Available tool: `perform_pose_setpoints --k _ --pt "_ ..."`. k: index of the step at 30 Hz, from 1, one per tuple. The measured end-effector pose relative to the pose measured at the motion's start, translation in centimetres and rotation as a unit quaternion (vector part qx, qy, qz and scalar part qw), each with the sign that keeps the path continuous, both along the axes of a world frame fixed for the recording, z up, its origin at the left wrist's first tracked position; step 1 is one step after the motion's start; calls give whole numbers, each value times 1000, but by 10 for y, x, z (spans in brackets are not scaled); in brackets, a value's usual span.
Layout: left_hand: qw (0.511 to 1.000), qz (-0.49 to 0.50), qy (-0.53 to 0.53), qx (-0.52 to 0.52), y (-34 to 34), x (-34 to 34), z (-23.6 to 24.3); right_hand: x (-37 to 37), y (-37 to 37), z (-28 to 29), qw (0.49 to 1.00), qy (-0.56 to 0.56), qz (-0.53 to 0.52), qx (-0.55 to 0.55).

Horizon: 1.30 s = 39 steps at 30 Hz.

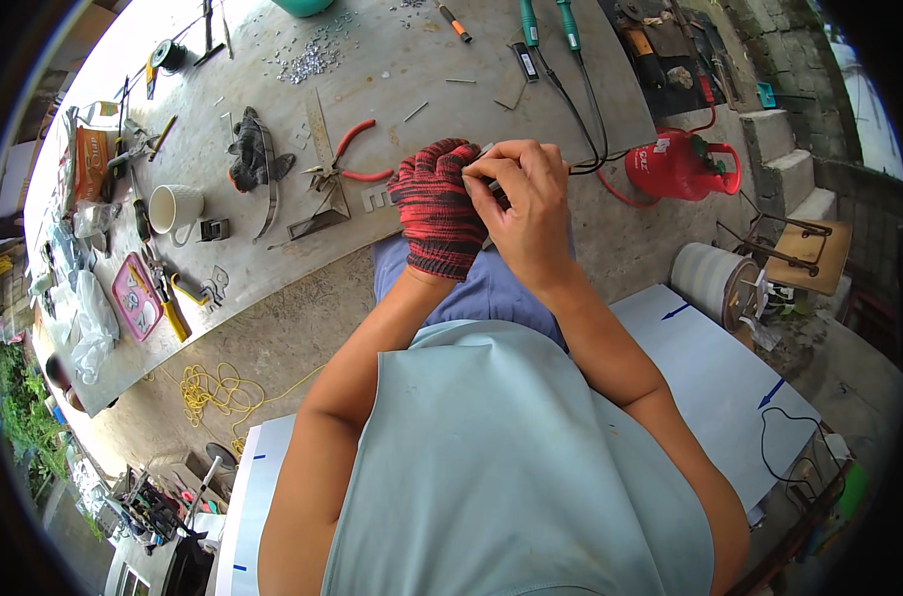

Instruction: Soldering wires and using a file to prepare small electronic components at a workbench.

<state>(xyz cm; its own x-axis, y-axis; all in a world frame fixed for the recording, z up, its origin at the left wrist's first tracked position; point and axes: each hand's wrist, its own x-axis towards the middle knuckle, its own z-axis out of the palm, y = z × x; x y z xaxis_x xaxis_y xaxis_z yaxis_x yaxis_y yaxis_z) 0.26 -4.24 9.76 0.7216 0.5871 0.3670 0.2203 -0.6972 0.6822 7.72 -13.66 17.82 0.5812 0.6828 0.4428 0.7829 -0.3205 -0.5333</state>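
Observation:
My left hand [438, 211], in a red and black knitted glove, is closed at the table's near edge, its fingers curled around something hidden. Bare and right beside it, my right hand [524, 204] pinches thumb and forefinger together against the gloved fingers. A small greyish edge shows between the hands, too little to name. Left of the glove lie pliers with red handles [357, 151], spread apart. Close to them are a metal ruler [318, 124], a flat triangular metal piece [320, 217] and a small comb-shaped metal cutout [377, 200].
A grey metal table [392, 89] holds a dark glove [252, 149], a white mug [176, 209], a pink tray [137, 295] and scattered metal bits [310, 62]. Green-handled cabled leads [569, 30] lie far right. A red gas cylinder [670, 164] stands right; yellow cord [213, 390] coils below.

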Motion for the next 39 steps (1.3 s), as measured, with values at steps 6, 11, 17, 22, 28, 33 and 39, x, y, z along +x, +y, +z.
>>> perform_pose_setpoints --k 6,11,17,22,28,33,39 --pt "981 114 152 -35 0 2 -12 18 -23 -4 998 50 -20 11" --pt "956 153 247 -39 8 15 -57 35 -59 -32 994 88 -58 -26" --pt "942 136 302 -61 2 13 -56 43 -73 -56 991 95 -74 -58" --pt "972 -10 224 -77 38 -14 -74 81 -38 -86 991 114 -26 -60" --pt "968 -51 242 -42 51 16 -74 133 52 -142 993 68 13 -94" --pt "965 12 254 -66 33 18 -77 140 95 -156 988 18 16 -151" --pt "959 2 267 -98 31 -12 -61 152 95 -169 971 57 23 -230"
